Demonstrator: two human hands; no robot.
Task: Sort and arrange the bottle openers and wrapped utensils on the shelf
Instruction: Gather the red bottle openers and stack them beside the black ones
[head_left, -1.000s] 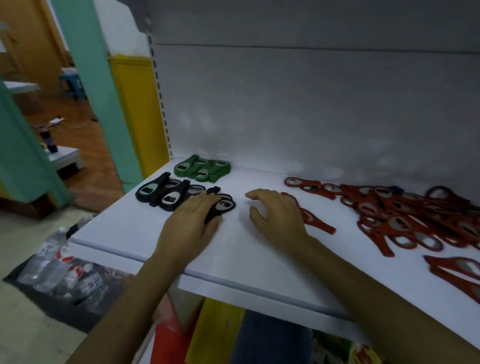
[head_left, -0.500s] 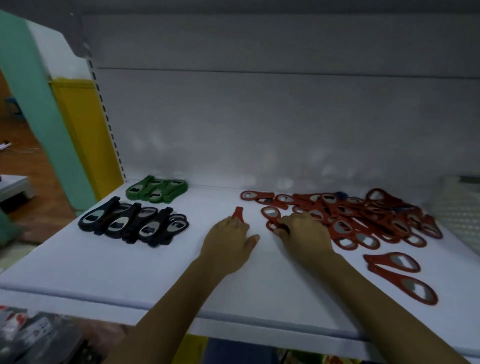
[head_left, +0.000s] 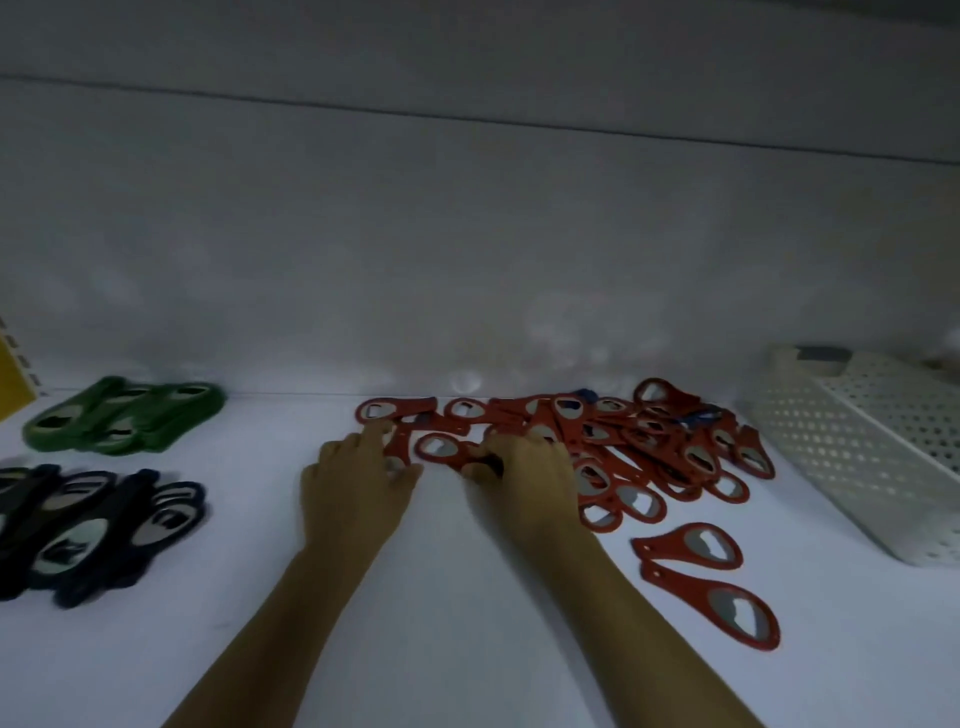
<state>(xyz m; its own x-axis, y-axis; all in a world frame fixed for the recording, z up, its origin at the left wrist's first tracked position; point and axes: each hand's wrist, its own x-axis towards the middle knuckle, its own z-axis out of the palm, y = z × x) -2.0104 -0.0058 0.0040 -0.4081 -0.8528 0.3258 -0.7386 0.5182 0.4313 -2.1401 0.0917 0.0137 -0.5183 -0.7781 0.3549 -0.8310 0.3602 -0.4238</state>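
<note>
Working the left edge of the red opener pile (head_left: 623, 447), which sits toward the back of the shelf (head_left: 467, 597). The left hand (head_left: 358, 488) lays fairly straight fingers over one red opener (head_left: 399, 441), pressing it flat, we judge to slide it clear. The right hand (head_left: 524, 478) curls its fingers onto the pile's rim, thumb tucked; pinching or not, we cannot tell. At left, green openers (head_left: 124, 415) and black openers (head_left: 88, 525) lie grouped by colour, so we read red as the unsorted batch. Two stray reds (head_left: 696, 545) lie near the white basket (head_left: 857, 457).
</note>
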